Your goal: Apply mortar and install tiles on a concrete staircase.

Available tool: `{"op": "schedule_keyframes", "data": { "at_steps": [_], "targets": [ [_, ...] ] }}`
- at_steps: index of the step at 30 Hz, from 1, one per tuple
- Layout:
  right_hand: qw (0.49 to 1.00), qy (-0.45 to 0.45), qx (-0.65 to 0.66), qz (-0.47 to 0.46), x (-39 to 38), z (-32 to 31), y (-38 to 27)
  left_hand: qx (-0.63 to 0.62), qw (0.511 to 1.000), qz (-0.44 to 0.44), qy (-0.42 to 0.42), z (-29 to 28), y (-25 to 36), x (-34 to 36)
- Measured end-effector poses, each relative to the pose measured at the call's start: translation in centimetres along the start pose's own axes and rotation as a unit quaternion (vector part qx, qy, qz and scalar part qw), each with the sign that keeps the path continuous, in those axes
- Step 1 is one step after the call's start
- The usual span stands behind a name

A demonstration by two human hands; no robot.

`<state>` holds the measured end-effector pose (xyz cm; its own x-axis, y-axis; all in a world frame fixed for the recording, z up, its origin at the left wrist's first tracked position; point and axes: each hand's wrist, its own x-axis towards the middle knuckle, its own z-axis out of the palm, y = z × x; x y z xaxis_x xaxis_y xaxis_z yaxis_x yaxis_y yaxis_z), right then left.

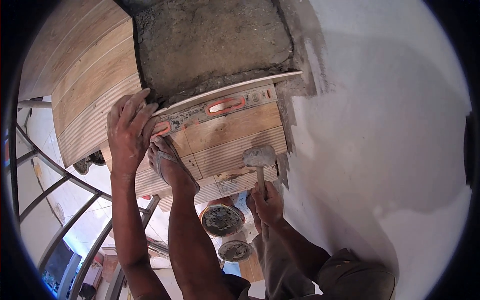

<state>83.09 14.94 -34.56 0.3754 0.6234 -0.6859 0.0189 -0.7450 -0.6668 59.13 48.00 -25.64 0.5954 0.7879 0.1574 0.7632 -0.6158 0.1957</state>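
Note:
My left hand (129,125) is at the left end of a narrow upright tile (230,90), its fingers curled around that end. Along the tile's near side lies a mortar-smeared spirit level (200,113) with orange-rimmed openings; its left end is close to my left hand. My right hand (268,204) is wrapped round the wooden handle of a mallet (259,156). The mallet's grey, dirty head sits above the wood-look step tiles (235,128), apart from the spirit level. Beyond the upright tile is a bed of rough grey mortar (215,42).
A sandalled foot (172,167) stands on the step. Lower down are two mortar-crusted buckets (222,220) (235,250). Wood-look tiled steps (95,75) curve away at the left, above a metal railing (62,175). A white wall (380,125) runs along the right.

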Motion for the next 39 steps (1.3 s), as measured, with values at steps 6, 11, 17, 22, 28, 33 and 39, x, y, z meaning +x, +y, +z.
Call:
{"op": "schedule_keyframes", "data": {
  "at_steps": [6,11,17,22,28,33,39],
  "targets": [
    [0.999,-0.044,-0.001,0.024,1.6,-0.9,1.4,-0.095,0.977,-0.134,0.136,-0.7,2.0,-6.4],
    [0.989,-0.118,0.086,0.010,5.8,-0.8,2.8,-0.199,0.869,-0.439,0.111,0.5,6.0,-21.5],
    [0.985,-0.144,0.037,-0.087,9.4,0.2,2.9,-0.313,0.717,-0.616,-0.097,2.8,18.9,-43.9],
    [0.960,-0.020,-0.237,-0.149,9.1,0.3,3.0,-0.362,0.646,-0.643,-0.195,0.3,32.5,-56.2],
    [0.896,-0.085,-0.430,-0.074,11.9,-0.9,7.2,-0.397,0.623,-0.668,-0.094,-6.3,41.6,-58.9],
    [0.871,-0.124,-0.467,-0.087,14.9,-1.4,5.4,-0.399,0.563,-0.719,0.079,-9.6,46.4,-58.5],
    [0.905,-0.168,-0.388,-0.040,13.7,-2.1,0.7,-0.387,0.527,-0.750,0.094,-12.3,56.2,-63.6]
  ]
}}
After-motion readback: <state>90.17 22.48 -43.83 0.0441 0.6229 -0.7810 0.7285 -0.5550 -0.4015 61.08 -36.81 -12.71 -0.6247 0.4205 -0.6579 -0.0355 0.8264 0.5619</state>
